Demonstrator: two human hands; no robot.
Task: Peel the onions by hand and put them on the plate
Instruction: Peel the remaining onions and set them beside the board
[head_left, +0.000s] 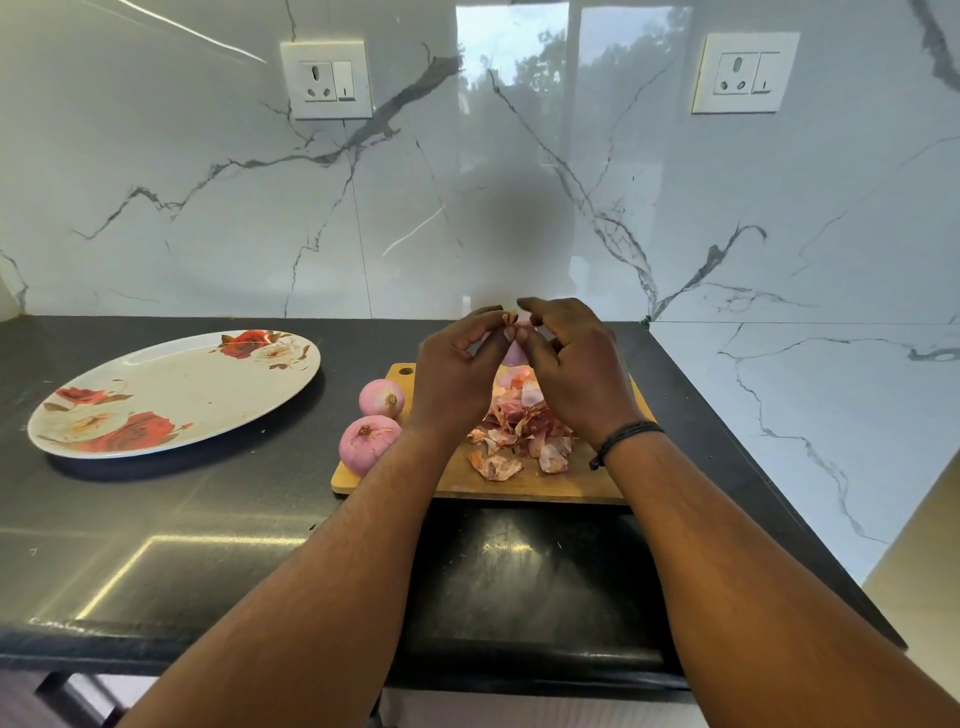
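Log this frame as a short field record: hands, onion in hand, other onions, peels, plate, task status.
left hand: holds the onion, fingers curled round it
right hand: pinches at the onion's top
onion in hand: held above the cutting board, mostly hidden by the fingers
other onions: two at the board's left edge, far onion and near onion, both look peeled
peels: heaped on the board under the hands
plate: floral, on the counter left of the board, no onions on it
task status: peeling under way, nothing plated yet
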